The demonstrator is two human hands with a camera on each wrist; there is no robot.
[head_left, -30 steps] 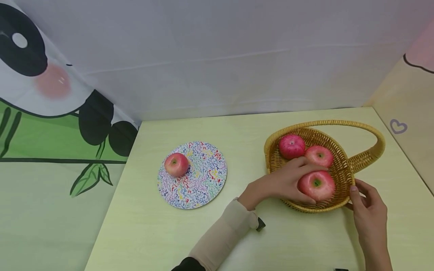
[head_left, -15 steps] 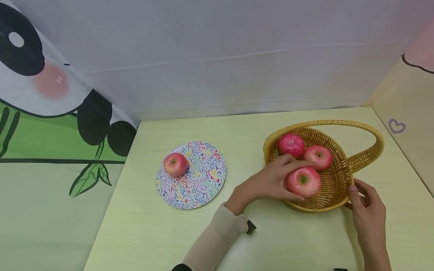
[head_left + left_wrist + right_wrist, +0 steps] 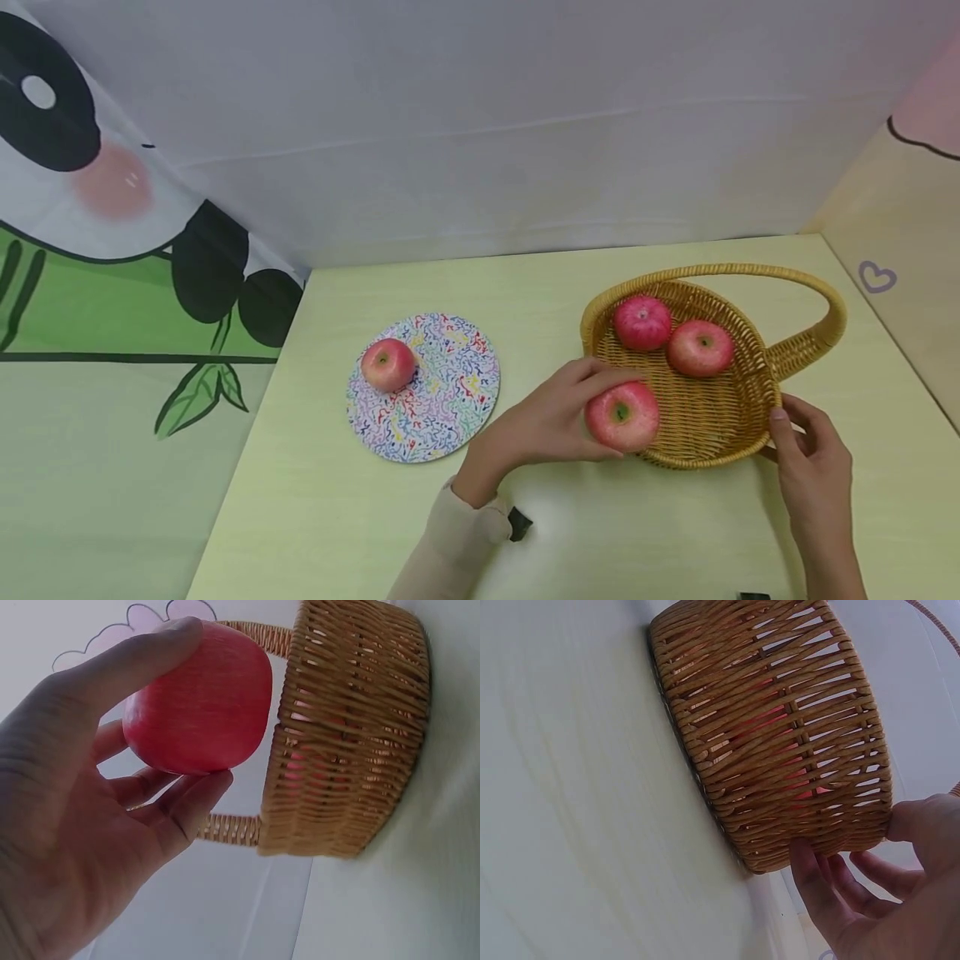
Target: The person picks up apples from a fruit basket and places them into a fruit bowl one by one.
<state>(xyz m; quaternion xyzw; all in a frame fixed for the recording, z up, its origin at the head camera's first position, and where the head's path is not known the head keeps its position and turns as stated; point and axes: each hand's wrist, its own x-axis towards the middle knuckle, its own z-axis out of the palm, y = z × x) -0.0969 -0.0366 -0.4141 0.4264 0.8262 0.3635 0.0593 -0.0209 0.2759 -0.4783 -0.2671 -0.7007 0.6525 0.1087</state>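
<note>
My left hand [image 3: 551, 417] grips a pink-red apple [image 3: 624, 416] between thumb and fingers, just over the front-left rim of the wicker basket [image 3: 697, 454]. In the left wrist view that apple [image 3: 206, 705] is raised beside the basket's woven wall [image 3: 345, 735]. Inside the basket lie a deep pink round fruit [image 3: 642, 322] and another apple [image 3: 701, 347]. My right hand [image 3: 813, 467] holds the basket's right rim, thumb on the upper edge and fingers against the outer side, as the right wrist view also shows with the hand [image 3: 885, 892] at the wall.
A round plate [image 3: 450, 417] with a colourful squiggle pattern lies left of the basket, bearing one apple [image 3: 388, 365]. The basket's tall handle [image 3: 735, 270] arches over its far side. A pale wall [image 3: 525, 167] stands behind the table [image 3: 360, 517].
My left hand has lifted the apple from the basket's front and carried it left to the rim. The right hand keeps its hold on the basket, which is almost unmoved.
</note>
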